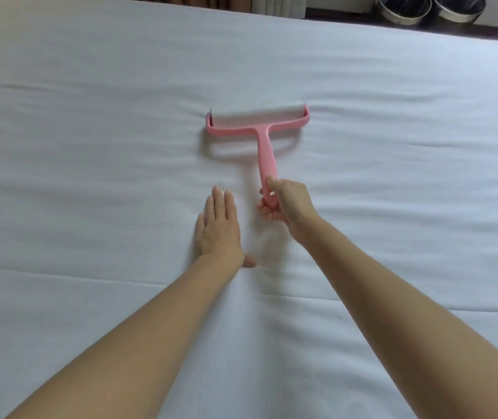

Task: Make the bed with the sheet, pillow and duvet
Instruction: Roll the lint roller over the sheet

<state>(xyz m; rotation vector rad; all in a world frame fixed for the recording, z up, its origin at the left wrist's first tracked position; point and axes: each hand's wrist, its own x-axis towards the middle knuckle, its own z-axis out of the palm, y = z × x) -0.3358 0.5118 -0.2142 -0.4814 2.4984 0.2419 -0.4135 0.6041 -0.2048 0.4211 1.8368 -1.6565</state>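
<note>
I've got one white sheet (pixel 75 146) spread flat, filling nearly my whole view with faint creases running left to right, and on it the left hand (pixel 219 228) lies palm down, fingers straight and together, holding nothing. Just right of it sits one pink lint roller (pixel 267 146), its roll on the sheet with the long axis running side to side and the handle pointing back at me, the right hand (pixel 287 207) curled round the handle's end. Top right, past the sheet's far edge, stand two round metal bins (pixel 405 10).
</note>
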